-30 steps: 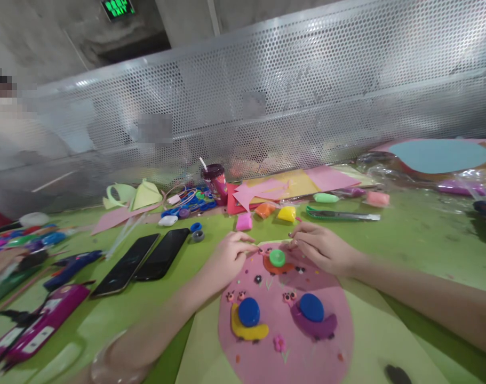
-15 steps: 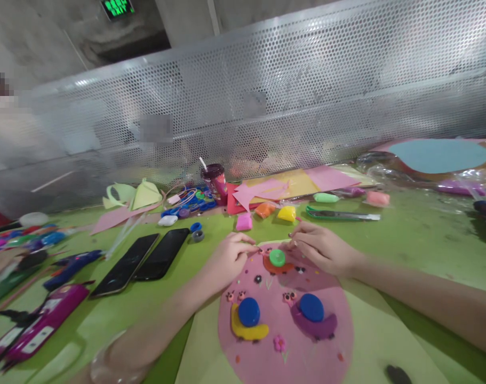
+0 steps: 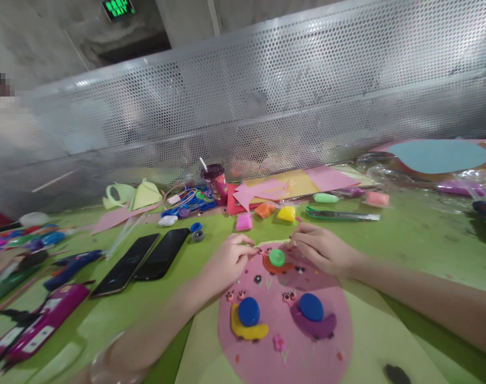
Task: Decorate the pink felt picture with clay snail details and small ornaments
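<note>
Before me lies a pink oval of paper (image 3: 267,368) on a pale yellow sheet (image 3: 202,352). Three clay snails with bottle-cap shells sit on it: an orange snail (image 3: 285,269) with a green cap (image 3: 277,258), a yellow snail (image 3: 251,333) and a purple snail (image 3: 325,326), both with blue caps. My left hand (image 3: 231,261) rests at the oval's upper left, fingers pinched together beside the orange snail's eyes. Opposite, my right hand (image 3: 320,248) has its fingertips pressed together close to the oval's top edge. Whatever either pinch holds is too small or hidden.
Two phones (image 3: 126,264) and a magenta power strip (image 3: 46,320) lie left. Behind are a lidded cup (image 3: 215,184), bagged clay such as a yellow lump (image 3: 286,214), a green-handled utility knife (image 3: 342,214) and coloured paper (image 3: 294,184). A person stands far left.
</note>
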{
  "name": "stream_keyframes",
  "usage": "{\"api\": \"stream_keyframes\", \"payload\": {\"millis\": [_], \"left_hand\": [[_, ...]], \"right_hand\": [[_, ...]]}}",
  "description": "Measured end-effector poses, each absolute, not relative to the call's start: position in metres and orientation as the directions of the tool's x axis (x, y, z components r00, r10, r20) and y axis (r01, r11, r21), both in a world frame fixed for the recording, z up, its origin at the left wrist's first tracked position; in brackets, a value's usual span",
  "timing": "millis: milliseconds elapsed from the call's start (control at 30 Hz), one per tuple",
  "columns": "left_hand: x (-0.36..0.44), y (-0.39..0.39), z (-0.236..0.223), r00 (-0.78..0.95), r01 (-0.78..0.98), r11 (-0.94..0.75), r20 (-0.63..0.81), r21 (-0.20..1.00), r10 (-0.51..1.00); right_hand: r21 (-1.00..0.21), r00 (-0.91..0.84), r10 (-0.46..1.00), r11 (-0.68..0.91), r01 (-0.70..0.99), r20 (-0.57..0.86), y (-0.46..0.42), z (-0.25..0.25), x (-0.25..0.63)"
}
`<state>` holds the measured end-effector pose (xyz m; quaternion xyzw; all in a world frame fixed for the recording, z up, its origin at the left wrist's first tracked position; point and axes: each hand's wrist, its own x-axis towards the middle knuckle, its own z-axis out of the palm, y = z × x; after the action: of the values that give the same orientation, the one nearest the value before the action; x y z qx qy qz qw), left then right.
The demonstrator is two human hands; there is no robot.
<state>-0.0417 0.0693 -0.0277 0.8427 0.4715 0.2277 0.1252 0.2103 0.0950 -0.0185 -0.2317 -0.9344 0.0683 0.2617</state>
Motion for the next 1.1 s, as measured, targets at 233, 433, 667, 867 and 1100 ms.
{"api": "stream_keyframes", "payload": {"millis": [233, 433, 667, 867, 1100], "left_hand": [[-0.0382, 0.0665, -0.0219, 0.42, 0.751, -0.492, 0.256, 0.44, 0.871], [-0.0381, 0.0656, -0.022, 0.429, 0.752, -0.492, 0.242, 0.439, 0.871], [-0.0399, 0.0688, -0.0263, 0.436, 0.748, -0.495, 0.235, 0.442, 0.869], [-0.0361, 0.064, -0.0189, 0.423, 0.737, -0.491, 0.25, 0.465, 0.871], [-0.0374, 0.0647, -0.0212, 0.453, 0.726, -0.524, 0.263, 0.446, 0.852]], "right_hand": [[-0.256, -0.757, 0.477, 0.879, 0.403, 0.446, 0.0963, -0.0186, 0.21], [-0.268, -0.754, 0.486, 0.874, 0.406, 0.443, 0.0957, -0.0192, 0.2117], [-0.273, -0.753, 0.497, 0.867, 0.416, 0.43, 0.0958, -0.0194, 0.2108], [-0.272, -0.754, 0.501, 0.865, 0.422, 0.425, 0.0953, -0.0192, 0.2101], [-0.268, -0.753, 0.502, 0.864, 0.425, 0.425, 0.0948, -0.0175, 0.2102]]}}
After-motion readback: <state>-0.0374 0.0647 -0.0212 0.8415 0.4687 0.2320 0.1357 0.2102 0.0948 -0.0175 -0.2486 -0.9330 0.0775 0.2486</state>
